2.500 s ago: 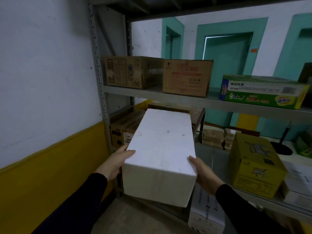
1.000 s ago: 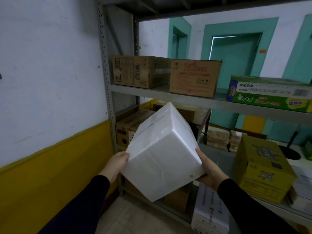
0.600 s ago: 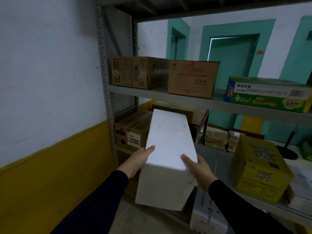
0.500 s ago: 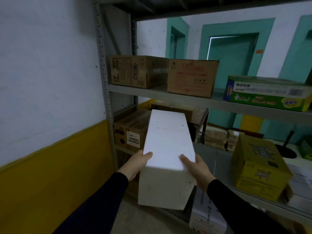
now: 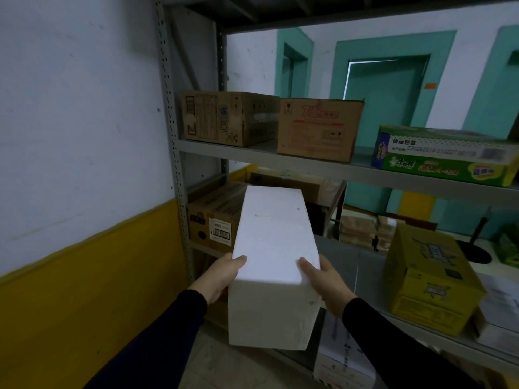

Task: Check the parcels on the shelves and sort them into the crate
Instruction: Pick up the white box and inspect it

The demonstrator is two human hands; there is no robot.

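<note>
Both hands grip one white foam box [image 5: 273, 265] at its near end, held in the air in front of the metal shelving [image 5: 309, 167]. The left hand [image 5: 222, 275] clasps the left side, thumb curled over the top edge; the right hand [image 5: 323, 282] does the same on the right side. On the upper shelf stand two brown cartons [image 5: 230, 117] [image 5: 318, 129] and one green printed carton [image 5: 446, 155]. On the middle shelf, one yellow carton [image 5: 429, 279] sits to the right, and one labelled brown carton [image 5: 213, 217] behind the foam box.
</note>
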